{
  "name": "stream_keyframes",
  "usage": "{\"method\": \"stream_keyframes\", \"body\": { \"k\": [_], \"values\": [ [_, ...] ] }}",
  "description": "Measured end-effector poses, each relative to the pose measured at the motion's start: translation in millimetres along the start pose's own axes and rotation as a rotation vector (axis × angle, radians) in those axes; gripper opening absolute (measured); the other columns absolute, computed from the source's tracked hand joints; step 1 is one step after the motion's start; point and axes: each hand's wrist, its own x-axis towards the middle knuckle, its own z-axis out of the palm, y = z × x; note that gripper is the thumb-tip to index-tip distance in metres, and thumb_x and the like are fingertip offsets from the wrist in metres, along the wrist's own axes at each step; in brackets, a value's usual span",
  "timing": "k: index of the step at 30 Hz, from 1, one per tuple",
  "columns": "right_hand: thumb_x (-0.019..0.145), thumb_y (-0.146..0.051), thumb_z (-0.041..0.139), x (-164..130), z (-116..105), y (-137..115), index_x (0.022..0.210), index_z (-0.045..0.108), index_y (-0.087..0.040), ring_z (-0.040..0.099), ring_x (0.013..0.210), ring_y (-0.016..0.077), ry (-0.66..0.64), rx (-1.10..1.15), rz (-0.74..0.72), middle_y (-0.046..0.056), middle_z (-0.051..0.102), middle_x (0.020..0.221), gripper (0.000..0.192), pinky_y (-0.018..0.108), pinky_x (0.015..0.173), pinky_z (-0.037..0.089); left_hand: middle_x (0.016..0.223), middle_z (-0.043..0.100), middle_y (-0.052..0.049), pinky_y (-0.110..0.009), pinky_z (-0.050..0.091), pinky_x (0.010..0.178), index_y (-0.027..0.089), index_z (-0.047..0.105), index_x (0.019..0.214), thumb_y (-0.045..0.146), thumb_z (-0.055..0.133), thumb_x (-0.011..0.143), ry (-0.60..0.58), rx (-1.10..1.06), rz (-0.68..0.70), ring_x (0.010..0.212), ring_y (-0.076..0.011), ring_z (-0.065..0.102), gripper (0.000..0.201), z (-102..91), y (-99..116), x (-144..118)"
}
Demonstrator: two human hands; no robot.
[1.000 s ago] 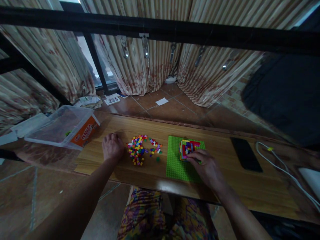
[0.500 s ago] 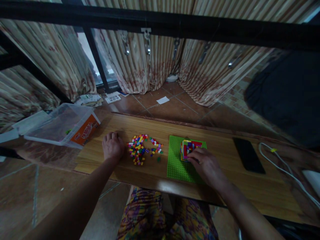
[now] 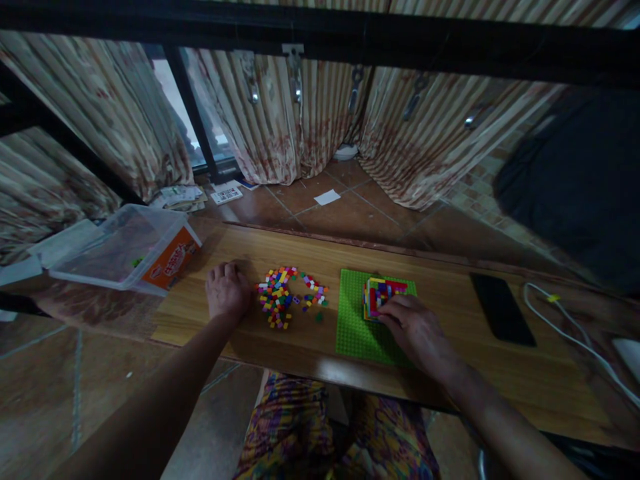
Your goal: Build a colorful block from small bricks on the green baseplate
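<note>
As right hand (image 3: 417, 333) touches brick stack (image 3: 373, 298), phone (image 3: 501, 309) beyond baseplate (image 3: 350, 333) edge, tabletop (image 3: 447, 290) between

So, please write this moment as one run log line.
left hand: rests on table, beside loose bricks | right hand: at brick build | brick build: on green baseplate
</note>
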Motion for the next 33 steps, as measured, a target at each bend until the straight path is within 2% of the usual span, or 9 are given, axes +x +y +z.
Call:
{"method": "stream_keyframes", "body": {
  "k": [6,8,11,14,19,23,27,33],
  "values": [
    [0.091,-0.022,0.055,-5,4,-4,0.082,0.07,-0.022,0.061,0.083,0.022,0.052,-0.024,0.02,0.006,0.068,0.085,0.018,0.036,0.079,0.051,0.109,0.062,-0.018,-0.046,0.041,0.091,0.011,0.062,0.109,0.024,0.036,0.089,0.002,0.02,0.034,0.102,-0.0326,0.052,0.035,-0.9,-1,0],
    [0.092,-0.025,0.054,-12,5,-7,0.092,0.07,-0.022,0.063,0.087,0.0225,0.133,-0.014,0.037,0.008,0.068,0.093,0.017,0.037,0.082,0.052,0.109,0.061,-0.019,-0.046,0.04,0.091,0.011,0.062,0.108,0.025,0.036,0.089,0.003,0.015,0.036,0.102,-0.0324,0.052,0.034,-0.5,-1,0],
    [0.093,-0.027,0.054,-26,8,-22,0.104,0.068,-0.023,0.064,0.093,0.0222,0.324,0.033,0.085,0.008,0.069,0.101,0.019,0.039,0.086,0.053,0.11,0.06,-0.018,-0.046,0.041,0.09,0.012,0.061,0.109,0.024,0.037,0.089,0.002,-0.01,0.017,0.104,-0.0323,0.052,0.034,0.0,-1,0],
    [0.094,-0.024,0.052,-39,21,-48,0.102,0.067,-0.024,0.064,0.092,0.02,0.403,0.142,0.127,0.007,0.069,0.098,0.017,0.035,0.083,0.053,0.109,0.06,-0.018,-0.046,0.041,0.089,0.013,0.061,0.108,0.024,0.038,0.089,-0.005,-0.022,0.0,0.104,-0.0325,0.052,0.032,0.1,-1,-1],
    [0.094,-0.02,0.049,-41,61,-86,0.094,0.066,-0.022,0.064,0.084,0.0193,0.203,0.302,0.129,0.006,0.068,0.088,0.018,0.032,0.076,0.052,0.108,0.061,-0.018,-0.045,0.04,0.092,0.012,0.061,0.107,0.024,0.039,0.089,-0.004,-0.015,0.01,0.105,-0.0321,0.052,0.032,1.0,-1,-1],
    [0.093,-0.018,0.048,-17,86,-92,0.097,0.066,-0.021,0.063,0.086,0.0208,0.191,0.275,0.174,0.006,0.068,0.09,0.018,0.034,0.079,0.05,0.113,0.061,-0.018,-0.044,0.041,0.092,0.011,0.061,0.109,0.023,0.038,0.089,0.008,-0.018,0.004,0.105,-0.0319,0.052,0.033,1.2,-1,-2],
    [0.089,-0.018,0.054,9,96,-92,0.103,0.065,-0.02,0.061,0.094,0.0235,0.117,0.174,0.236,0.007,0.067,0.095,0.018,0.036,0.084,0.049,0.113,0.061,-0.017,-0.043,0.042,0.09,0.012,0.062,0.109,0.023,0.038,0.089,0.01,-0.007,-0.007,0.104,-0.032,0.052,0.032,0.4,0,-3],
    [0.089,-0.016,0.055,22,101,-97,0.09,0.065,-0.02,0.061,0.093,0.0237,0.011,0.091,0.241,0.007,0.066,0.095,0.012,0.034,0.082,0.048,0.111,0.062,-0.017,-0.043,0.041,0.092,0.012,0.062,0.11,0.024,0.04,0.089,0.011,-0.003,0.006,0.105,-0.0315,0.053,0.033,0.3,-1,-2]
  ]
}}
